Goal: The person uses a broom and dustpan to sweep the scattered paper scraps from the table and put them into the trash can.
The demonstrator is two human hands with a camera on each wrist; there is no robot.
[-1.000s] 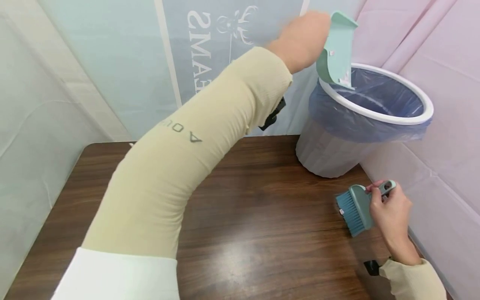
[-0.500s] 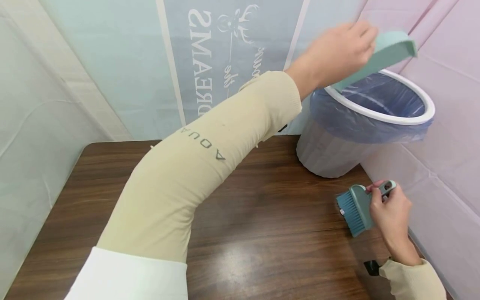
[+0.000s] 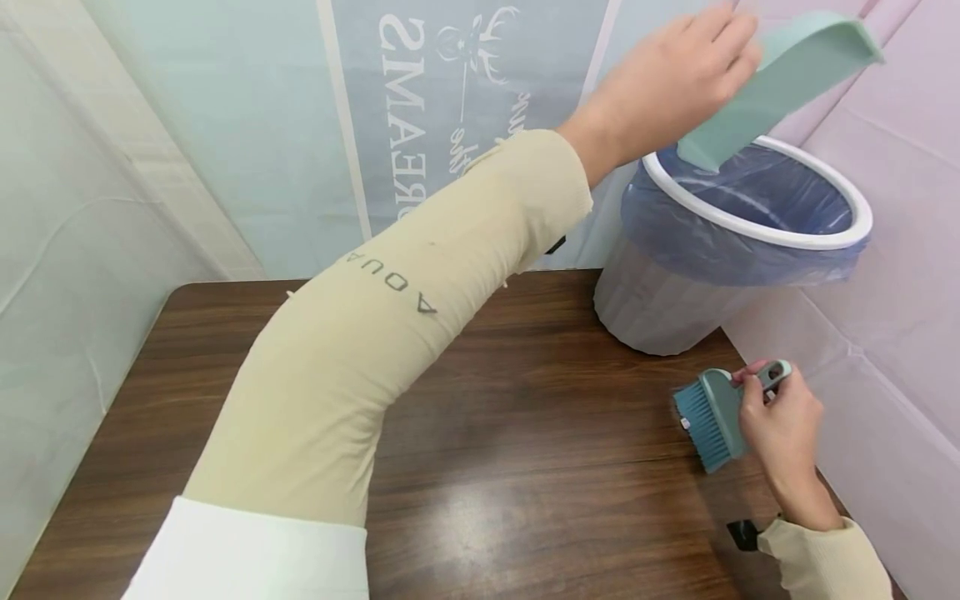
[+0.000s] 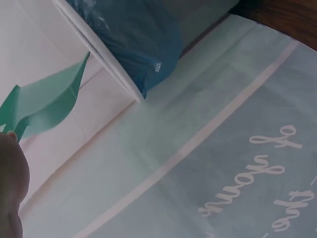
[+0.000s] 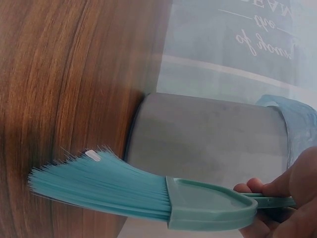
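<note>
My left hand holds a mint-green dustpan above the bin, its front lip slanting down over the opening. The left wrist view shows the dustpan from the side, with part of my hand at its handle. The trash bin is grey, with a white rim and blue liner bag. My right hand grips the handle of a small green hand brush low over the table. A tiny white scrap clings to the brush's blue bristles. The dustpan's inner face is mostly hidden in the head view.
The dark wooden table spreads below both arms. Behind it hangs a pale blue-grey cloth with mirrored lettering. A pinkish cloth wall stands close on the right, beside the bin.
My left hand has moved right and turned the dustpan from upright, with small scraps in it, to tipped over the bin; lately it has risen slightly. The right hand and brush stay put.
</note>
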